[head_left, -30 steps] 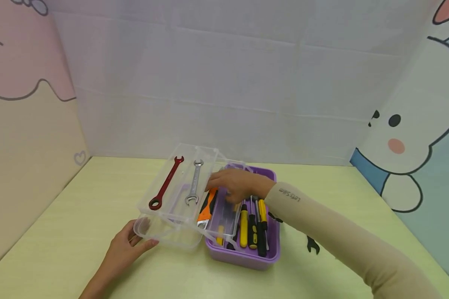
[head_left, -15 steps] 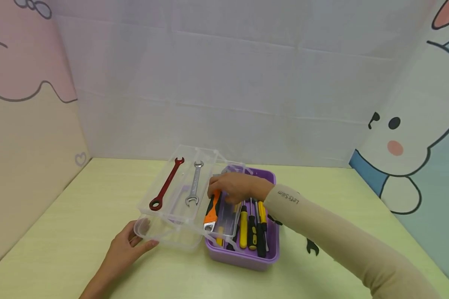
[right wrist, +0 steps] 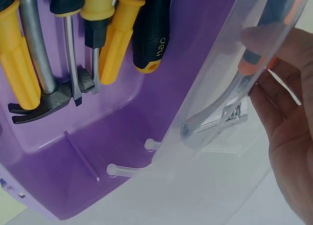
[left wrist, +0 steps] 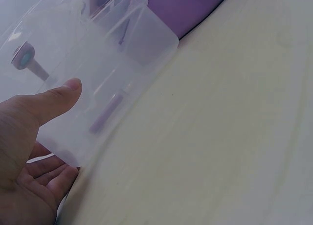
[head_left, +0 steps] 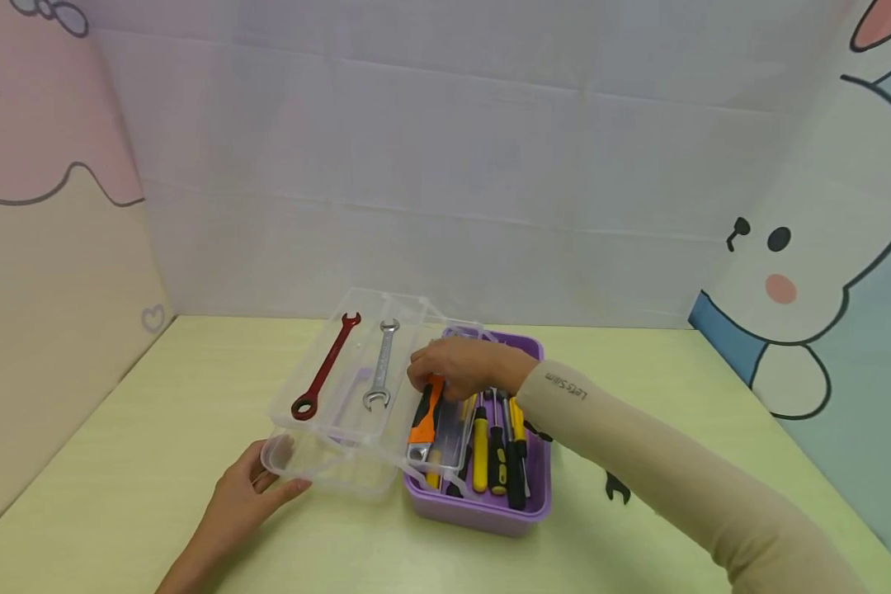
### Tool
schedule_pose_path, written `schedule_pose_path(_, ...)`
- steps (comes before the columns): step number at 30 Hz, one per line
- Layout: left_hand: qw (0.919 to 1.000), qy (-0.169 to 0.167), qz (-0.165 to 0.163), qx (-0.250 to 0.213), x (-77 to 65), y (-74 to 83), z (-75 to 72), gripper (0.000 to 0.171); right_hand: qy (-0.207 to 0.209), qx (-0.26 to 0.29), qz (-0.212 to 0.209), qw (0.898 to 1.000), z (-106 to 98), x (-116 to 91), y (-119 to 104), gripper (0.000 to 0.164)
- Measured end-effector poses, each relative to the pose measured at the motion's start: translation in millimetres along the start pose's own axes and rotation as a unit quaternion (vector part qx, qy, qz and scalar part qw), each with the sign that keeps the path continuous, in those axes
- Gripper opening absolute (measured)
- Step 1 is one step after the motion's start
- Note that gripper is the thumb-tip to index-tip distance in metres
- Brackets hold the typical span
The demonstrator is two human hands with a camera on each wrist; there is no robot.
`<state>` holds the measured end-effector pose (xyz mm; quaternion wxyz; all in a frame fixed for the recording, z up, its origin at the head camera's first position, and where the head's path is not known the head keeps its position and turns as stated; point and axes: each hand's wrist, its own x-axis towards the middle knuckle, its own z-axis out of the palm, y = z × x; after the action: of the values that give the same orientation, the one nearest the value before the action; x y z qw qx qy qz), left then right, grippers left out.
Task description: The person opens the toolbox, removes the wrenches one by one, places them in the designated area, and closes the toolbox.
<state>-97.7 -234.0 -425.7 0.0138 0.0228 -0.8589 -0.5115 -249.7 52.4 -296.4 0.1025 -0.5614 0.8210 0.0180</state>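
In the head view, my right hand (head_left: 456, 367) grips the upper end of an orange-and-black adjustable wrench (head_left: 425, 425), which lies in the upper clear tray of a toolbox. The wrench's metal jaw end points toward me; through the clear plastic it shows in the right wrist view (right wrist: 215, 117). My left hand (head_left: 241, 495) holds the near left corner of the lower clear tray (head_left: 341, 474), thumb over the front and fingers behind. A red combination wrench (head_left: 325, 375) and a silver open-end wrench (head_left: 382, 367) lie side by side in the upper tray.
The purple toolbox base (head_left: 475, 516) sits right of the trays, joined by clear hinge arms. Inside are several screwdrivers, including a yellow one (head_left: 480, 454), and a claw hammer (right wrist: 46, 105). A dark wrench end (head_left: 618, 487) lies on the table under my right forearm.
The adjustable wrench has shifted right in the upper tray and swung straighter, alongside the silver wrench, with my right hand on it. My left hand stays at the tray corner.
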Motion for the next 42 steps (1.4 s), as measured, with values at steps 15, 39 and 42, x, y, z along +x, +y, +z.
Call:
schedule_pose_path(15, 1.0, -0.001, 0.0, 0.003, 0.0, -1.0, 0.1, 0.069, 0.013, -0.058, -0.011, 0.998, -1.2, -5.2, -2.2, 0.02)
schedule_pose_path(39, 1.0, -0.002, -0.003, 0.006, -1.6, 0.0, 1.0, 0.07, -0.018, -0.02, 0.032, 0.999, -14.2, -10.1, -3.8, 0.022)
schedule_pose_path(42, 1.0, -0.003, -0.004, 0.005, -1.8, 0.5, 0.9, 0.07, -0.027, -0.019, 0.042, 0.999, -18.3, -11.3, -5.0, 0.021)
